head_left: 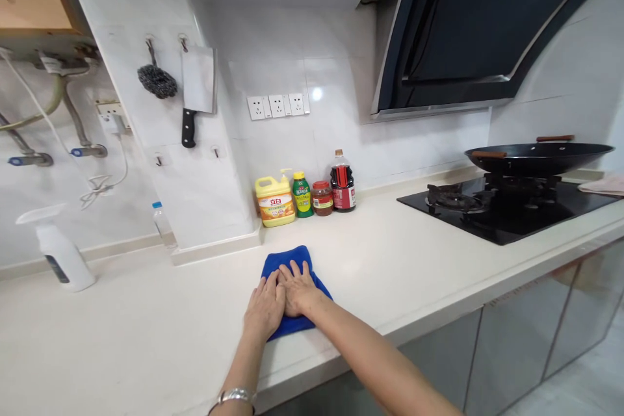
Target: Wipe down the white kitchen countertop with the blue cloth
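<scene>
The cloth (294, 325) lies on the desk (390, 266), near its front edge, with both hands on top of it; the left hand (266, 304) rests flat on its left part, fingers extended and fairly close together; the right hand (296, 291) lies flat just beside it, touching it, fingers spread apart; a bangle (237, 395) circles the left wrist; behind the cloth, by the wall, stand a yellow jug (275, 207), a green bottle (303, 198), a jar (322, 200) and a dark bottle (344, 188), all upright; well to the left is a white sprayer (67, 259); a wok (541, 159) sits on the hob (504, 222) at the right; a cleaver (199, 81) hangs above, blade up.
</scene>
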Demonstrator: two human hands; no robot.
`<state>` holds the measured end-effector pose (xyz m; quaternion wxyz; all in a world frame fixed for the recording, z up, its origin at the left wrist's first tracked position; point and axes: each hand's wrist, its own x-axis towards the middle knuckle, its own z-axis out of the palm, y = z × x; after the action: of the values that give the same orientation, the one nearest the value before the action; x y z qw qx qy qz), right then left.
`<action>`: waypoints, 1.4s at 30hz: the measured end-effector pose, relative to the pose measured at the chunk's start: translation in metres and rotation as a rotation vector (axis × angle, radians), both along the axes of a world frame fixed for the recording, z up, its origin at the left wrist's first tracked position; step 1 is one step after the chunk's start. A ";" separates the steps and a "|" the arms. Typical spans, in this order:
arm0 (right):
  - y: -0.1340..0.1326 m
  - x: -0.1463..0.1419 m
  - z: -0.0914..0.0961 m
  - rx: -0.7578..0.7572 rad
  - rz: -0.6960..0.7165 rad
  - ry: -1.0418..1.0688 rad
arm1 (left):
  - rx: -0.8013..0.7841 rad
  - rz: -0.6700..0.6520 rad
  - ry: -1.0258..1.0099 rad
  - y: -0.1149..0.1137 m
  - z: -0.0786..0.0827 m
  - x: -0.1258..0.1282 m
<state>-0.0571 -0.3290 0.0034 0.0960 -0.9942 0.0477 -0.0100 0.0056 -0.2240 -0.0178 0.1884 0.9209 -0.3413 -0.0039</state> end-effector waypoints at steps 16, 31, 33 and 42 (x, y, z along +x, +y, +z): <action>-0.016 0.038 -0.003 0.009 -0.063 -0.039 | 0.026 -0.015 0.048 -0.021 0.007 0.038; -0.017 0.037 -0.008 0.005 -0.041 -0.052 | -0.044 -0.105 -0.078 -0.010 -0.003 0.025; -0.015 0.032 -0.007 -0.006 -0.033 -0.052 | -0.045 -0.104 -0.073 -0.008 -0.005 0.024; -0.001 -0.004 -0.002 -0.004 0.004 -0.064 | -0.054 -0.096 -0.090 0.003 -0.011 0.005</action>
<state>-0.0609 -0.3305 0.0012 0.0957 -0.9936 0.0427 -0.0419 0.0110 -0.2207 -0.0285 0.1970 0.8972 -0.3934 0.0377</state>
